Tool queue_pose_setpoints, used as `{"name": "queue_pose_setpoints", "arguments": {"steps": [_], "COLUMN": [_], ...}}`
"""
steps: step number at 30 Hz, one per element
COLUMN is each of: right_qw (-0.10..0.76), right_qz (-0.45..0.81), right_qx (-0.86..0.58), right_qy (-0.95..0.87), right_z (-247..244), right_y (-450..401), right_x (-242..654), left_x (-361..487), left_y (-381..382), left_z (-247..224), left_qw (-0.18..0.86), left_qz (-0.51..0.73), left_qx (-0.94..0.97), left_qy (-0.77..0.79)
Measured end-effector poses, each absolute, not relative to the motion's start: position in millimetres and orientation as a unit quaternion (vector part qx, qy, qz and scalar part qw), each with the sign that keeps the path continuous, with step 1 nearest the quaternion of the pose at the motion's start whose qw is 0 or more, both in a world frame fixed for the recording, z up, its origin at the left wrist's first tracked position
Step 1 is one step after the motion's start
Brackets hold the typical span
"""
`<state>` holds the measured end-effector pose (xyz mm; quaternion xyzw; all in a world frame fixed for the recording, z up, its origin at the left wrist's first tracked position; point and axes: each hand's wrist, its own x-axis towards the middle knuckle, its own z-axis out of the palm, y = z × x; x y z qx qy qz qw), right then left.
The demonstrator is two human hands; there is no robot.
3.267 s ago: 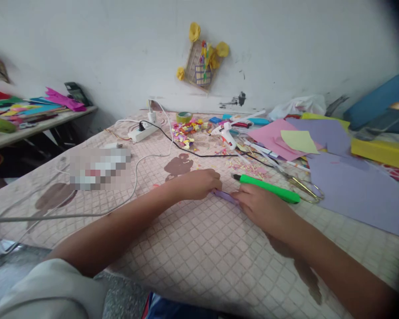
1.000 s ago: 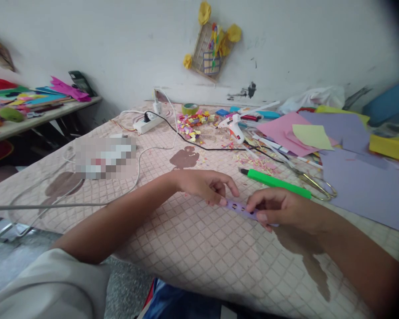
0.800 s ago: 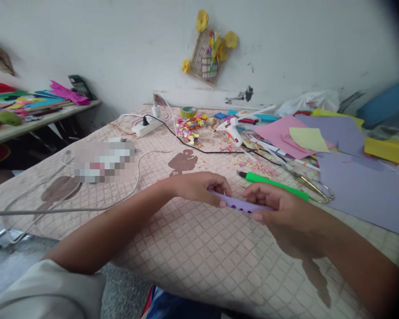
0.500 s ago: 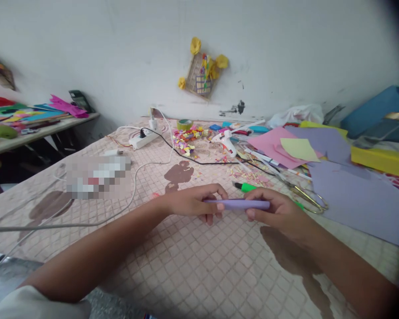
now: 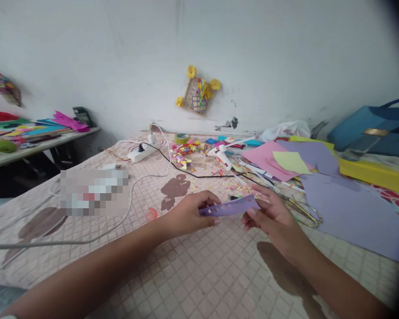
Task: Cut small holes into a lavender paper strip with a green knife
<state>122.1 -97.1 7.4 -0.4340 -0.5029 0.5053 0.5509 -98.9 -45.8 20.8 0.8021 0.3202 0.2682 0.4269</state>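
Note:
A narrow strip of purple paper (image 5: 231, 207) with a row of small punched holes stretches between my hands, above the checked tablecloth (image 5: 199, 274). My left hand (image 5: 194, 212) pinches its left end between thumb and fingers. The right end is gripped by my right hand (image 5: 272, 210), thumb in front and fingers behind. Just behind the strip lies a green-and-black marker (image 5: 233, 197), mostly covered by the paper and my right hand. Gold-handled scissors (image 5: 304, 212) rest right of my right hand.
A white glue gun (image 5: 221, 156) lies beyond my hands with its black cord crossing the table. Paper scraps (image 5: 182, 157) and a tape roll (image 5: 182, 138) are near the wall. Purple sheets (image 5: 352, 212) cover the right side; a white power strip (image 5: 142, 153) and cables lie left.
The purple strip has been turned and unfolded, so its punched holes now show. My right hand has raised its fingers at the right end. The view has tilted up slightly.

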Motion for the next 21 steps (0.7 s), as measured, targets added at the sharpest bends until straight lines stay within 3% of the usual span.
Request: {"name": "queue_pose_setpoints", "arguments": {"steps": [4,12,21], "right_qw": [0.531,0.525,0.514], "right_qz": [0.502,0.486,0.474], "right_qx": [-0.439,-0.449,-0.462], "right_qy": [-0.523,-0.536,-0.545], "right_z": [3.2,-0.3,-1.8], "right_y": [-95.1,-94.0,-93.8], "right_x": [125.8,127.4,126.4], "left_x": [-97.1,-94.0,-88.4], "left_y": [-43.6,-35.8,-38.7], "left_z": [16.4,3.0,2.6], "left_qw": [0.463,0.641,0.689], "left_qz": [0.309,0.340,0.335], "left_qx": [0.763,0.608,0.559], "left_qy": [0.327,0.322,0.317]}}
